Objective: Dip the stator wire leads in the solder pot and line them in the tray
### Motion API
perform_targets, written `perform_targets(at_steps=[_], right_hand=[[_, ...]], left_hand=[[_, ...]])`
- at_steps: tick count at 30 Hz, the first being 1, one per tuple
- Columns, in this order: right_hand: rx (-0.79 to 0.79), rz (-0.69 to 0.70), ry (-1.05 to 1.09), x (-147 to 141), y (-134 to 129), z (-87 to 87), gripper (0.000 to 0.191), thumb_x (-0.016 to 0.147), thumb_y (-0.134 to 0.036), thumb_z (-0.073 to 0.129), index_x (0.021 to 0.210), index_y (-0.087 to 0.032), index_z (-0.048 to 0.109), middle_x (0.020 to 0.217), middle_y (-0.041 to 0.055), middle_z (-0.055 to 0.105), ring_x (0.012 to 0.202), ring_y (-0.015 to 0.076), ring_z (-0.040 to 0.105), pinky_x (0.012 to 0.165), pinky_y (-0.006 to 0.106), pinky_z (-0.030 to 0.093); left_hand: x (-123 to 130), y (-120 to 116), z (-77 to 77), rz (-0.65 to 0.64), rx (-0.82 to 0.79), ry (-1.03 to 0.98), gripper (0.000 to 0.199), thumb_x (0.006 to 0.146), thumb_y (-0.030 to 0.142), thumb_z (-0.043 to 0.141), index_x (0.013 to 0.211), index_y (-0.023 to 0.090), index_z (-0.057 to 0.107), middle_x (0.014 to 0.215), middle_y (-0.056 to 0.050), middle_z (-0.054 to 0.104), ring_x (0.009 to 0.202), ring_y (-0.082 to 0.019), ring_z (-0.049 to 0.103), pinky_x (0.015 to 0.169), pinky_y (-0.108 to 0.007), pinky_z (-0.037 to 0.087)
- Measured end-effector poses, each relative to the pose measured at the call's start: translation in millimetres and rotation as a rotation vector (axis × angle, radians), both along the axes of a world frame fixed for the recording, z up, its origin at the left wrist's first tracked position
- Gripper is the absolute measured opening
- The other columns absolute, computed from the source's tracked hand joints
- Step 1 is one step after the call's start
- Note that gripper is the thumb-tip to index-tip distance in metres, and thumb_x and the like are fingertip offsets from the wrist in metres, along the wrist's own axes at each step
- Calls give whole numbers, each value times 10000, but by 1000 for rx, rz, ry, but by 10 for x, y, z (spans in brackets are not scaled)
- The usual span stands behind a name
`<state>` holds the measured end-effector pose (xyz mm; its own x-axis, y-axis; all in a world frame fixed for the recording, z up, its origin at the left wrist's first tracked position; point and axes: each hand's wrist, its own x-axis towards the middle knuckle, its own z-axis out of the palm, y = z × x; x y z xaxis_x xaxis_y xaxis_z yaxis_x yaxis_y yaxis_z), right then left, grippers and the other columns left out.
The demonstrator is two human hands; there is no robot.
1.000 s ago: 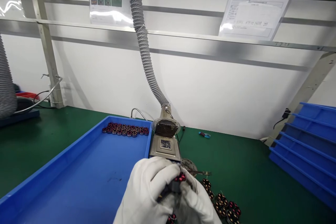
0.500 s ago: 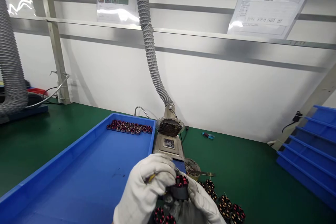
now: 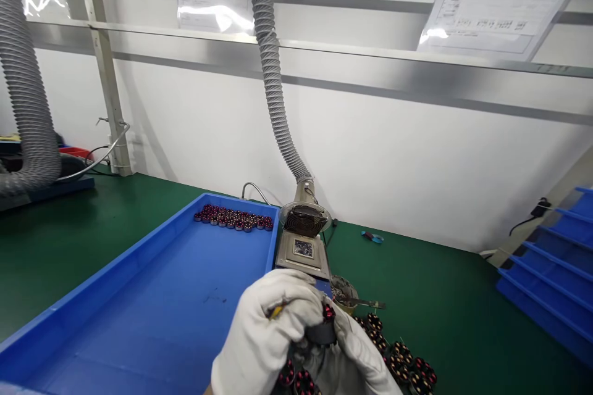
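A small motor stator [image 3: 322, 332] with a dark ring and red copper windings is held upright between my two white-gloved hands. My right hand [image 3: 359, 352] is closed on it from the right. My left hand [image 3: 273, 327] curls at the stator's left and top, and a slim tool with a yellow part [image 3: 277, 311] pokes out between its fingers; the rest of the tool is hidden. Below my hands lie more stators [image 3: 303, 381], partly covered. On the right of the bench several stators [image 3: 401, 358] with thin wire ends sit in a group.
A long blue tray [image 3: 152, 315] on the left bears rows of stators [image 3: 234, 218] at its far end. Behind my hands stands a solder pot [image 3: 303, 250] under a fume duct [image 3: 278, 95]. A tin [image 3: 345, 293] with a flat scraper, cutters [image 3: 372, 237] and stacked blue trays [image 3: 556, 278] stand rightward.
The view has shifted slightly, so everything appears a little to the right. The stator has turned a little, and my left fingers now cover more of its windings.
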<state>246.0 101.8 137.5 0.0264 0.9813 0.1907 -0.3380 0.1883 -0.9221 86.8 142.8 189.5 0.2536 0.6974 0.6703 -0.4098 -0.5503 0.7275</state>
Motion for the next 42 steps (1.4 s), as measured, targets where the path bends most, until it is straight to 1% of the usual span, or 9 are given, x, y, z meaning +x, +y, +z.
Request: perform_targets(at_steps=[3,7,11,17,22,27,32,36,42], right_hand=[[-7,-37,42,-50,-51,-38,193,760,-401,655,915,-299,711,877,47,742,842,221,688,755,391,543],[-54,-22,151,-20,-106,-25,212,739,-456,660,862,-293,719,857,26,747,882,207,678,806,371,531],[-82,-8,220,-100,-110,30,252,657,-468,731,828,-283,725,795,16,744,868,207,672,838,355,522],[-61,4,228,-349,-47,83,213,687,-368,729,844,-224,709,769,31,720,840,211,667,805,366,529],[-58,-36,245,-283,-107,63,221,678,-346,736,864,-233,697,756,28,723,761,200,683,738,366,544],[-87,-18,265,-296,-108,105,212,709,-351,713,894,-249,693,784,24,718,678,169,672,658,321,547],[-96,37,285,-340,-115,173,278,656,-322,763,913,-256,680,859,26,712,716,179,673,681,325,547],[-117,78,325,-247,-202,178,279,686,-353,736,948,-276,677,901,27,726,745,169,684,701,321,547],[-138,199,333,-112,-123,164,240,715,-345,698,949,-297,681,1002,28,716,908,208,669,829,406,513]], left_hand=[[-130,39,7,7,-132,-82,123,755,158,594,697,193,696,726,-19,690,694,-169,633,646,-235,531],[-236,24,95,-127,-50,214,384,664,438,731,968,203,709,1055,-99,663,895,-257,631,808,-339,521],[-125,-38,160,-288,-74,198,470,672,608,675,923,216,734,963,-118,692,883,-255,641,810,-309,513],[8,-44,66,-111,-21,96,113,711,202,691,797,250,747,795,-23,719,793,-186,638,778,-228,482],[-76,8,8,-53,-354,-43,92,698,189,622,688,194,714,718,-33,709,686,-185,642,639,-230,515],[-113,-26,84,-294,-303,237,276,661,149,649,921,213,716,946,-61,701,795,-203,649,729,-266,511],[-59,-61,78,49,41,191,153,693,141,593,667,221,720,742,-23,706,802,-191,626,809,-249,464],[-198,2,68,175,-113,132,197,693,102,554,684,237,698,796,5,694,810,-157,626,734,-196,482],[-218,-8,101,-196,-165,269,355,607,69,652,899,260,719,997,-8,682,962,-178,595,856,-203,444]])
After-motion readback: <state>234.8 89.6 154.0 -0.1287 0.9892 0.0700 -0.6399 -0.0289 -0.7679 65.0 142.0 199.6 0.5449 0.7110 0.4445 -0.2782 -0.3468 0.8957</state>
